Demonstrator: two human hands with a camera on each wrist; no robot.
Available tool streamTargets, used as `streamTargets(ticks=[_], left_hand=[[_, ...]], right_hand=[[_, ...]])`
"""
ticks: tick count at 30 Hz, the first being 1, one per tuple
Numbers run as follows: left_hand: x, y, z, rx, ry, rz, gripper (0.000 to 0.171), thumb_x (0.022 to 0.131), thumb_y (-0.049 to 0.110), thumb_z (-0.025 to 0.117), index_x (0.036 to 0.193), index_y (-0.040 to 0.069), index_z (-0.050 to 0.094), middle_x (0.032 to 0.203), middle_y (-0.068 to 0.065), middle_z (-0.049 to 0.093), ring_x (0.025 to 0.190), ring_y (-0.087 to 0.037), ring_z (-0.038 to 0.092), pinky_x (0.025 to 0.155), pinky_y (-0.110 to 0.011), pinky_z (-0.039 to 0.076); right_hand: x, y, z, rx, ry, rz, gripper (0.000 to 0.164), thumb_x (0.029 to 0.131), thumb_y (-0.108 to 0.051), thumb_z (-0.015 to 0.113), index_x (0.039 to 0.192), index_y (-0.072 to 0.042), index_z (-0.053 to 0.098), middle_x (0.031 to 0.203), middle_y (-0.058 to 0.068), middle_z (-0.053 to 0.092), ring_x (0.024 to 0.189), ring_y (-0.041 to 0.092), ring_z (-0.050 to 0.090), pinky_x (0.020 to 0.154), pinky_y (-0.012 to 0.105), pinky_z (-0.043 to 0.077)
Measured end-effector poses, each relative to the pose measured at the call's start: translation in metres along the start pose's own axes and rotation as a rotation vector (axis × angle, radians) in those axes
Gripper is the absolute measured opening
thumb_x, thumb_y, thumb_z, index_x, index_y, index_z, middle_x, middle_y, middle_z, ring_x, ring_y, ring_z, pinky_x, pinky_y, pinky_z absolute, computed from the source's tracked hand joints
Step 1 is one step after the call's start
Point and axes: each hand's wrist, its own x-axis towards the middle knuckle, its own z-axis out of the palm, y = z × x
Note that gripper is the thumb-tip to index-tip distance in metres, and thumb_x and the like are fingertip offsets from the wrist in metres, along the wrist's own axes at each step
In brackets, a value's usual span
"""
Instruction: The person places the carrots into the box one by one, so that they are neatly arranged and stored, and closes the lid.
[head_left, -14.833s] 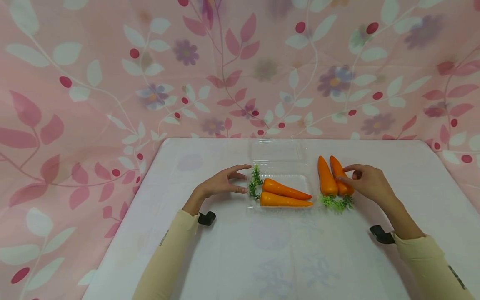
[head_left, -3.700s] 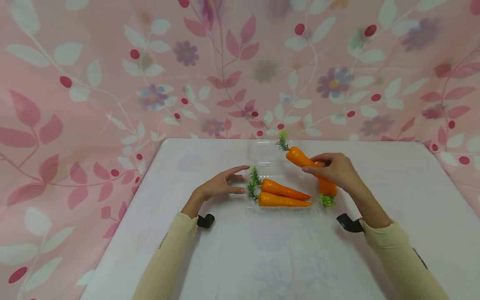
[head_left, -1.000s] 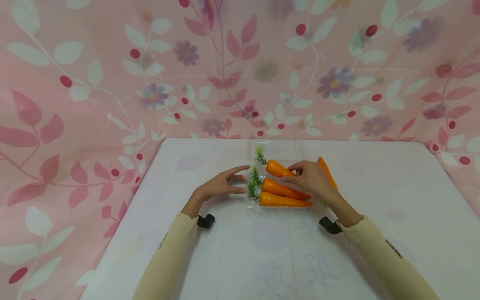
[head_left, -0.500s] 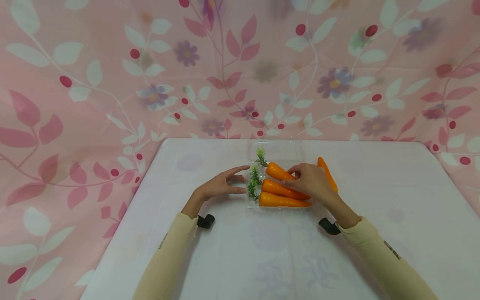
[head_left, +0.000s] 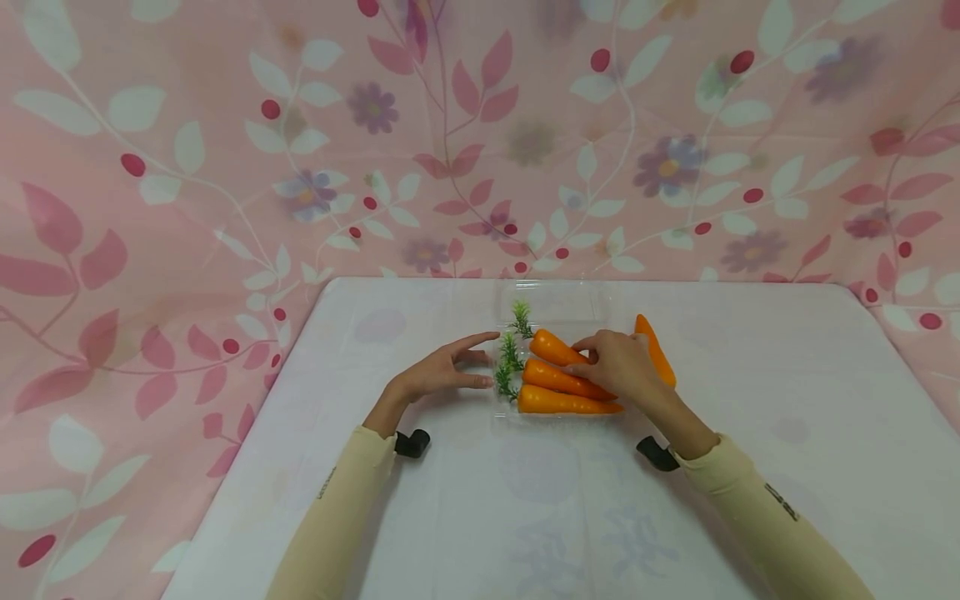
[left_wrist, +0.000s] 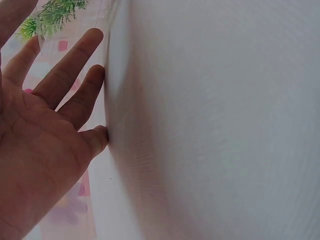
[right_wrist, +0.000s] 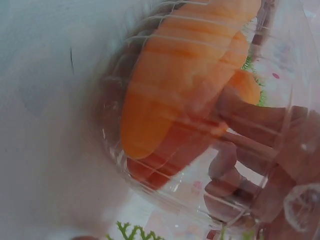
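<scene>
My right hand (head_left: 621, 365) pinches the narrow end of an orange carrot (head_left: 553, 347) with a leafy green top. This carrot lies in a clear plastic box (head_left: 501, 414), behind two other carrots (head_left: 562, 377) in it. All three tops point left. In the right wrist view, fingers (right_wrist: 250, 117) show through the box's transparent wall (right_wrist: 112, 145), near the carrots. My left hand (head_left: 442, 368) is at the box's left side, fingers spread and thumb apart. In the left wrist view, its fingertips (left_wrist: 95, 36) are close to the box's edge and the white tabletop.
Another carrot (head_left: 656, 352) lies on the white table (head_left: 810, 400) to the right, partly hidden by my right hand. The box's clear lid (head_left: 555, 300) lies folded back behind it. A pink floral cloth (head_left: 480, 167) hangs behind the table.
My right hand has taken one carrot from the pair at the right, turned it top-left and lowered it into the box. Lately it shifted slightly toward the front. My left hand stays put.
</scene>
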Motion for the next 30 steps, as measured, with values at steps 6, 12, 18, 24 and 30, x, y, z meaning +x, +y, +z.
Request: streamTargets(ticks=[6, 12, 18, 24, 30], left_hand=[[0.0002, -0.001, -0.0006, -0.004, 0.001, 0.006, 0.081, 0.086, 0.034, 0.078, 0.155, 0.033, 0.034, 0.14, -0.001, 0.054, 0.13, -0.015, 0.047, 0.109, -0.052, 0.034], [0.0, -0.001, -0.0005, -0.001, 0.001, 0.007, 0.081, 0.087, 0.034, 0.077, 0.154, 0.034, 0.034, 0.139, -0.001, 0.054, 0.13, -0.015, 0.047, 0.109, -0.052, 0.034], [0.0001, -0.0018, -0.0001, -0.015, 0.0, 0.008, 0.08, 0.087, 0.031, 0.078, 0.154, 0.034, 0.034, 0.139, 0.0, 0.054, 0.13, -0.014, 0.047, 0.109, -0.05, 0.035], [0.0, -0.0016, -0.0002, -0.012, -0.002, 0.008, 0.082, 0.086, 0.032, 0.078, 0.155, 0.033, 0.033, 0.14, 0.0, 0.054, 0.13, -0.015, 0.047, 0.109, -0.052, 0.035], [0.0001, -0.0007, -0.0001, -0.007, -0.002, 0.0, 0.081, 0.087, 0.034, 0.077, 0.154, 0.034, 0.033, 0.142, -0.002, 0.053, 0.13, -0.014, 0.047, 0.109, -0.052, 0.034]], right_hand=[[0.0006, -0.0001, -0.0031, -0.027, -0.038, 0.003, 0.035, 0.088, -0.026, 0.076, 0.12, -0.011, 0.073, 0.07, 0.0, 0.052, 0.066, 0.02, 0.048, 0.077, 0.046, 0.03], [-0.0005, 0.0005, -0.0039, -0.033, -0.035, -0.022, 0.033, 0.088, -0.022, 0.076, 0.119, -0.011, 0.073, 0.073, 0.0, 0.053, 0.068, 0.02, 0.048, 0.077, 0.047, 0.031], [-0.0006, -0.0003, -0.0036, -0.045, -0.034, -0.039, 0.032, 0.086, -0.019, 0.077, 0.117, -0.012, 0.075, 0.073, 0.0, 0.053, 0.07, 0.02, 0.049, 0.076, 0.045, 0.03], [0.0, -0.002, -0.0026, -0.067, -0.032, -0.053, 0.031, 0.086, -0.019, 0.077, 0.116, -0.012, 0.075, 0.074, -0.001, 0.055, 0.073, 0.02, 0.051, 0.076, 0.044, 0.029], [-0.0003, -0.002, -0.0029, -0.078, -0.023, -0.081, 0.03, 0.086, -0.019, 0.078, 0.114, -0.011, 0.076, 0.076, -0.003, 0.057, 0.074, 0.019, 0.053, 0.075, 0.042, 0.028]])
